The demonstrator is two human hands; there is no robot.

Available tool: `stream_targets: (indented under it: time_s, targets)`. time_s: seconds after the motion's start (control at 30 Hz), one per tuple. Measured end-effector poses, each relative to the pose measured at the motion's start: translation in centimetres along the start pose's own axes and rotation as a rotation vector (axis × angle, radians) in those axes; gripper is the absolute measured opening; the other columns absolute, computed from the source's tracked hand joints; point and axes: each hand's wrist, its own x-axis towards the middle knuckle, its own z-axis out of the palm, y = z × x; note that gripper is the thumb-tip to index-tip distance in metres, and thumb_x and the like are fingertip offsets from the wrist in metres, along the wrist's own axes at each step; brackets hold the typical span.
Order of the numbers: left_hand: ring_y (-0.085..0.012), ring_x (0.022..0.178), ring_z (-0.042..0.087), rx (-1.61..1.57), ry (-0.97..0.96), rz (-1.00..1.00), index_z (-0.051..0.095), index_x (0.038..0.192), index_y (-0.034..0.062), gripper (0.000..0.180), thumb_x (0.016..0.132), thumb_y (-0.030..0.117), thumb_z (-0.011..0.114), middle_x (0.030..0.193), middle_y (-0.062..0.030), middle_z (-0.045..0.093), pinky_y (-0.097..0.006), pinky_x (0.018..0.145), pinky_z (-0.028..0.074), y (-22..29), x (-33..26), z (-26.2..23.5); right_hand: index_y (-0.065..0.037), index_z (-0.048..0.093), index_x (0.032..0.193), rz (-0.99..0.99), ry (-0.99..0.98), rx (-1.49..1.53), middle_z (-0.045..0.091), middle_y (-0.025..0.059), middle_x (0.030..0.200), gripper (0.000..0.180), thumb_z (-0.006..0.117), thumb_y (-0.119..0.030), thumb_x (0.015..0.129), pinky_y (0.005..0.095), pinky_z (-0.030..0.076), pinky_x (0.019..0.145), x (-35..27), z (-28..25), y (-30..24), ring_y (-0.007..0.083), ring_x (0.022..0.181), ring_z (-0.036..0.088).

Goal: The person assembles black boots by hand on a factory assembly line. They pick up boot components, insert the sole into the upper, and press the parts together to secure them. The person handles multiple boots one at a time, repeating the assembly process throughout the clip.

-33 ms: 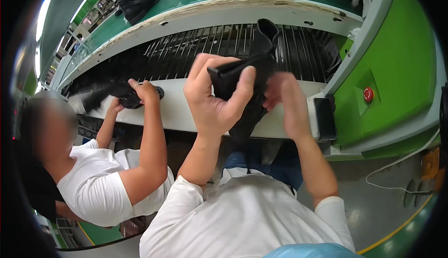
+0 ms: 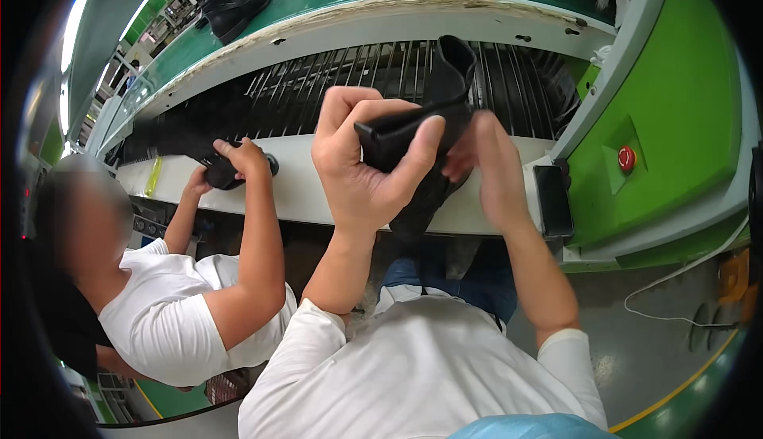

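Observation:
A black boot point(image 2: 429, 193) hangs in front of me, its open shaft top pointing up and away and its lower part toward me. My left hand point(image 2: 366, 161) is closed on a folded black flap of the shaft, thumb on the near side and fingers behind. On the boot's right side is my right hand point(image 2: 497, 173), slightly blurred, its curled fingers against the black material and partly hidden by it. To the left, a co-worker's hands point(image 2: 238, 161) hold another black piece of footwear point(image 2: 221, 172) over the white ledge.
Beyond the white ledge point(image 2: 318, 201) runs a rack of metal rods point(image 2: 358, 73). Several black boots point(image 2: 230, 10) stand on the green surface behind it. A dark box point(image 2: 553, 201) and a green machine panel with a red button point(image 2: 627, 159) are at right. A yellow strip point(image 2: 153, 175) lies on the ledge.
My left hand and the boot shift slightly; my right hand moves a little along its side. The co-worker's footwear swings up and away, uncovering the yellow strip on the ledge.

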Motion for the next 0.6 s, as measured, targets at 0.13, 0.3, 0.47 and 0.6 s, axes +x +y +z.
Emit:
stream_targets:
  time_s: [0.13,0.3,0.47,0.6]
  targets:
    - [-0.0183,0.078,0.071,0.012,-0.055,-0.062,0.084,0.101,0.0001,0.019,0.087,0.007,0.095,0.090,-0.0090,0.075,-0.029,0.072,0.054,1.2,0.4,-0.9,-0.005,0.064,0.098,0.012,-0.029,-0.075,0.057,-0.0014,0.075,0.056,0.053,-0.054,0.121,0.0271,0.051,0.062,2.6,2.0,-2.3,0.0084,0.066,0.059]
    - [-0.0153,0.078,0.069,0.049,0.062,0.004,0.084,0.102,-0.0006,0.007,0.096,0.002,0.087,0.090,-0.0091,0.076,-0.028,0.070,0.052,0.5,0.1,-1.2,-0.005,0.069,0.100,-0.266,0.068,-0.163,0.056,-0.0035,0.083,0.042,0.068,-0.044,0.117,0.0254,0.048,0.064,2.8,2.4,-0.9,0.0055,0.073,0.054]
    - [-0.0152,0.082,0.069,0.034,0.193,-0.016,0.084,0.103,-0.0022,0.006,0.100,0.002,0.085,0.093,-0.0091,0.076,-0.027,0.076,0.052,-0.3,-0.5,-1.4,-0.006,0.071,0.113,-0.066,0.044,0.001,0.064,-0.0036,0.090,0.032,0.073,-0.038,0.115,0.0238,0.048,0.065,2.7,3.2,-1.8,0.0038,0.077,0.058]
    - [-0.0152,0.086,0.069,0.065,0.200,-0.013,0.083,0.106,-0.0017,0.009,0.101,0.006,0.085,0.097,-0.0089,0.077,-0.027,0.081,0.052,-1.1,-0.5,-2.0,-0.007,0.072,0.104,0.244,-0.046,-0.030,0.067,-0.0011,0.084,0.048,0.069,-0.054,0.114,0.0242,0.048,0.059,3.7,1.4,1.1,0.0063,0.069,0.062]
